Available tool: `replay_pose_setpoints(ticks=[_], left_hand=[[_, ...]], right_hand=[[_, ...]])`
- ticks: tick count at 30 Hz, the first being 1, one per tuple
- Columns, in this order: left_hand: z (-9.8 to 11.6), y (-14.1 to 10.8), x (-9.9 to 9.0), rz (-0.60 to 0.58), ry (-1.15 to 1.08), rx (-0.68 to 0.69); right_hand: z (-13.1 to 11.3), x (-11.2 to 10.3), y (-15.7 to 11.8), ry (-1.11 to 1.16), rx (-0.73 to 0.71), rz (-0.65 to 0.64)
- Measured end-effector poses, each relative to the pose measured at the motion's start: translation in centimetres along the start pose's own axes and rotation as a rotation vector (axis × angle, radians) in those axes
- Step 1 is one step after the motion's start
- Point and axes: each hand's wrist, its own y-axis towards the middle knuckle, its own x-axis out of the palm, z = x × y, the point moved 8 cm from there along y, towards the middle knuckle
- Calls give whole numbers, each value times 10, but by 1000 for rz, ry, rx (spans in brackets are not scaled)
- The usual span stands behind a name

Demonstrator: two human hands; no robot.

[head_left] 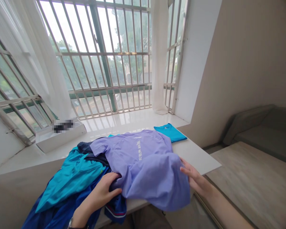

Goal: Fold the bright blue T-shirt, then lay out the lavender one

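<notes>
A lilac T-shirt (143, 165) lies bunched across the middle of a white counter (200, 159), right between the person's two hands. The left hand (97, 192) curls over the shirt's lower fold, its grip closed and pinching the cloth. The right hand (195, 176) sits against the shirt's right side, its grip spread, fingers resting on the fabric without closing. Just beside the left hand, a teal jacket (69, 175) sprawls over dark blue clothes (62, 210) at lower left. A folded turquoise shirt (170, 132) lies just beyond the lilac one, and a white box (59, 136) sits at left beneath barred windows (95, 57).
</notes>
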Motion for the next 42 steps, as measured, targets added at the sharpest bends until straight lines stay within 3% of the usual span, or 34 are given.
replay_pose_setpoints(ticks=[2, 4, 6, 9, 11, 15, 18, 22, 25, 28, 32, 34, 37, 40, 42], left_hand=[[5, 3, 8, -57, 34, 54], [8, 8, 6, -42, 8, 46], [5, 9, -8, 79, -55, -34], [3, -3, -43, 357, -154, -188], [11, -13, -59, 429, -232, -240], [34, -30, -58, 217, -457, -353], [38, -49, -52, 104, -535, -408], [22, -72, -50, -46, -287, -385], [16, -69, -52, -181, -75, -311], [29, -36, -64, -167, 79, -184], [52, 39, -70, -117, 305, -15], [53, 80, -57, -165, 392, 42], [34, 137, -23, -310, 521, 42], [8, 181, 12, -388, 632, -16], [-6, 205, 28, -350, 658, -48]], right_hand=[[14, 3, -3, -114, 41, -87], [25, -3, -2, -249, 89, -95], [25, -9, 1, -353, 114, -90], [4, -11, 4, -384, 117, -80], [-14, -11, 4, -354, 127, -58], [-35, -15, 2, -300, 164, 15], [-26, -21, -1, -253, 234, 22], [-2, -38, -2, -354, 321, 6], [3, -50, 8, -534, 282, 0], [3, -45, 24, -709, 241, -75], [-3, -18, 49, -928, 263, -224], [-13, -2, 66, -981, 228, -268], [-28, 5, 103, -1001, 182, -225], [-39, -21, 155, -1110, 124, -54], [-47, -51, 188, -1275, 42, 126]])
